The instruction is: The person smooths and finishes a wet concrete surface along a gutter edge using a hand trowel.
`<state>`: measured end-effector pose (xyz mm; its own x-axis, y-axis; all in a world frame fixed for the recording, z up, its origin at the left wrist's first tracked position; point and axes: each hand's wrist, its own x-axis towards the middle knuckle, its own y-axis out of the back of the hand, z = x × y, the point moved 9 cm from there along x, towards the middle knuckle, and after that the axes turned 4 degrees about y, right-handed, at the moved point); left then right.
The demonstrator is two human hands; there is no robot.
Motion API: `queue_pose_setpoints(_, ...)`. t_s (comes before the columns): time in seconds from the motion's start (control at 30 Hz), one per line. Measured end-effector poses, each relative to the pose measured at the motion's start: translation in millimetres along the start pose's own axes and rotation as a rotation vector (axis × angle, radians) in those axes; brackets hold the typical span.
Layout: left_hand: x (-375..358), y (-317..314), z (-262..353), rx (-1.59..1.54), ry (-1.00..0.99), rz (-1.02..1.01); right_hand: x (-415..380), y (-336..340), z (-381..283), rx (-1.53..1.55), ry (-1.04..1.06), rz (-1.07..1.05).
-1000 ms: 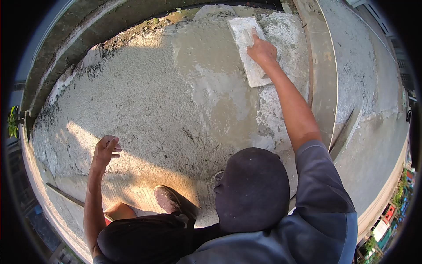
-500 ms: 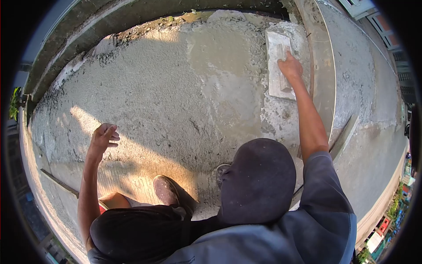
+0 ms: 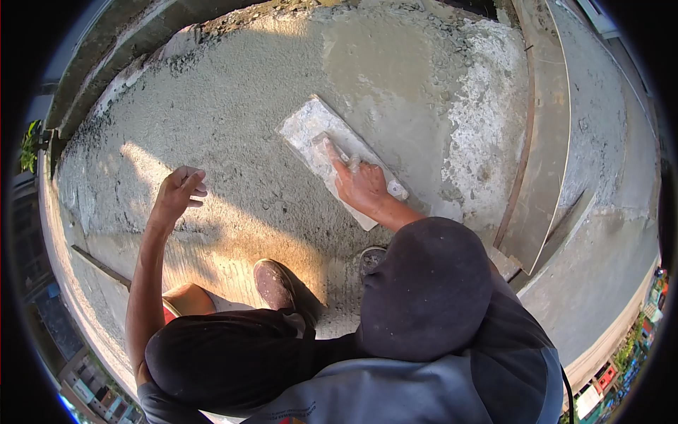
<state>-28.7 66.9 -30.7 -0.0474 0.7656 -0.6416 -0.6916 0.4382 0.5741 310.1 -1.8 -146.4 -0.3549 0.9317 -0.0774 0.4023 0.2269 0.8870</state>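
We see the right hand (image 3: pixel 364 186) grasping the handle (image 3: pixel 323 141) of a flat rectangular float (image 3: pixel 319 161), with the index finger stretched forward along this handle and the other fingers bent. The float lies on the grey concrete (image 3: pixel 226 120), a little right of the middle of our view, and it is set diagonally: one end points to the upper left, the other to the lower right, toward the right knee (image 3: pixel 427 297). Its face is spotted with pale cement. The left hand (image 3: pixel 182 189) is free and hangs well apart from the float; its fingers are loosely bent (we notice whitish dust on the fingertips). Above and right of the float we find a smoother, wet-looking patch (image 3: pixel 374 60), and beside it a whitish rough strip (image 3: pixel 484 99), which runs next to a long edge board (image 3: pixel 547 127). On the left side the concrete has a coarse, grainy surface. Near the bottom, a band of sunlight falls across the ribbed ground around a dusty shoe (image 3: pixel 275 284), while the other shoe (image 3: pixel 371 259) is partly hidden behind the right knee, just below the float.
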Motion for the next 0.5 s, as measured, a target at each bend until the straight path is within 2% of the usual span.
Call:
queue_pose_setpoints(0.07, 3, 3, -6, -0.007, 0.021, 0.011, 25, 13, 15, -0.062, -0.036, 0.038)
queue_pose_setpoints(0.17, 9, 1, -10, -0.029, 0.038, 0.004, 67, 38, 67, -0.021, -0.201, 0.058)
queue_pose_setpoints(0.2, 13, 0, -11, -0.033, 0.036, -0.007, 77, 49, 83, 0.001, -0.295, -0.021)
queue_pose_setpoints(0.27, 20, -5, -6, -0.048, 0.038, -0.02, 94, 58, 111, -0.031, -0.339, 0.051)
queue_pose_setpoints(0.33, 24, -9, 1, -0.038, 0.015, -0.026, 100, 70, 121, -0.064, -0.372, 0.112)
queue_pose_setpoints(0.5, 26, -17, -1, -0.032, 0.032, -0.059, 84, 72, 112, -0.02, -0.367, 0.057)
